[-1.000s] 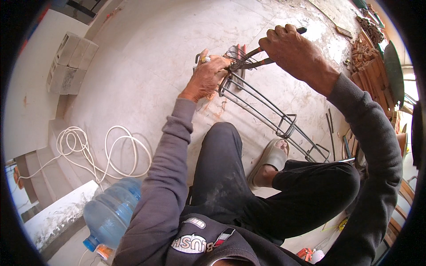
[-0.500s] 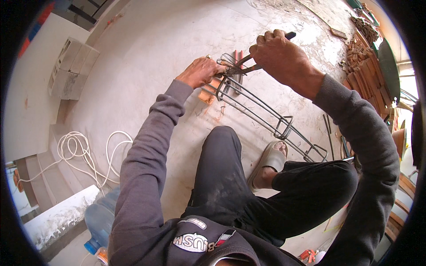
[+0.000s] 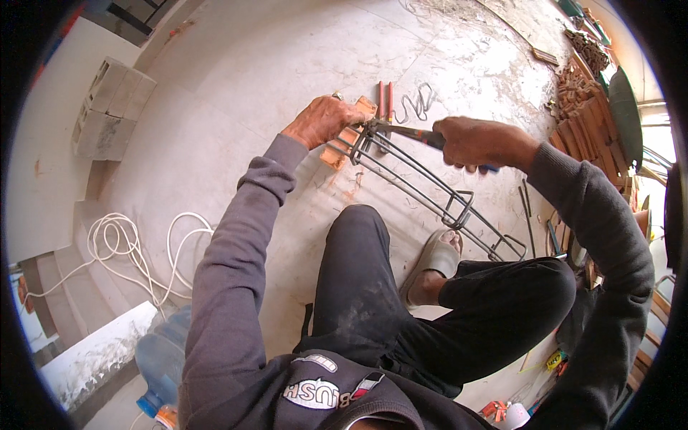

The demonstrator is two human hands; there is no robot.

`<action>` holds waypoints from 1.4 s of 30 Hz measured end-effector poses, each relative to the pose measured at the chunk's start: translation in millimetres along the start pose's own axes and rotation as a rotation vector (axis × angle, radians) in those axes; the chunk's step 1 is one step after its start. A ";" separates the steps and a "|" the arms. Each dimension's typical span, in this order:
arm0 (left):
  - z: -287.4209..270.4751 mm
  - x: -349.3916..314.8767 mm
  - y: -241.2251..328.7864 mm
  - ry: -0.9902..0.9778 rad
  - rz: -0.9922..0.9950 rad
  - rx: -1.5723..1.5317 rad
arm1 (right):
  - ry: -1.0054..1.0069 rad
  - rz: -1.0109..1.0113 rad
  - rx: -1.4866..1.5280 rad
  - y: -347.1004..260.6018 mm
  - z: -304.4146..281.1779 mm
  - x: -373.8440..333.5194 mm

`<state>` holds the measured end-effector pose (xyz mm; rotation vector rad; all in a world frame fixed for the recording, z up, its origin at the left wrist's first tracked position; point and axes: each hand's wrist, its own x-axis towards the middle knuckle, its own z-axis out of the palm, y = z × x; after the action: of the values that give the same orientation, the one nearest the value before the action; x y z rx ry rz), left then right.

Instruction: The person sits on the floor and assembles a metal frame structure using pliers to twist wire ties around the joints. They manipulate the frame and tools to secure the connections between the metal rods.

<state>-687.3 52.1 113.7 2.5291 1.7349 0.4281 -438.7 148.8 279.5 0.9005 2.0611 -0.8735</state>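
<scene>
My left hand (image 3: 322,120) is closed round the far end of a narrow rebar cage (image 3: 408,185), made of long rods with bent stirrups. In my right hand (image 3: 491,143) are pincers (image 3: 419,134) with dark and red handles, closed in my fist. Their jaws meet the cage's end stirrup beside my left fingers; the exact grip point is too small to make out. Orange brick pieces (image 3: 335,155) lie under that end of the cage. A red-handled tool (image 3: 385,100) lies just beyond, its lower part behind the cage. Bent dark wire (image 3: 418,102) is to its right.
My sandalled foot (image 3: 437,261) is beside the cage's near part. Loose rods (image 3: 529,215) lie to the right, before stacked bricks (image 3: 584,136). Pale blocks (image 3: 115,107), a coiled white cable (image 3: 132,247) and a blue water bottle (image 3: 165,351) are on the left.
My right hand has swung down and rightward with the pincers, whose handles are now closer together. The bent wire, before bunched by my left hand, now shows farther right. My left hand stays put.
</scene>
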 end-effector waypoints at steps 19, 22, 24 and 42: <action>3.0 44.5 130.3 0.326 -0.116 -0.083 | -0.230 0.043 0.682 20.8 9.2 7.1; 14.0 51.5 133.6 0.368 -0.213 -0.155 | -0.226 -0.027 0.574 23.1 6.3 9.1; 17.2 59.1 134.7 0.379 -0.209 -0.077 | -0.211 -0.163 0.402 43.1 5.2 11.8; -2.5 16.2 79.8 0.142 -0.540 -0.181 | 0.918 -0.101 -1.382 -0.4 30.8 -7.4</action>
<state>-610.0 37.1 134.6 1.8440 2.2056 0.6937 -425.0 122.0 269.6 0.3472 2.6599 1.1393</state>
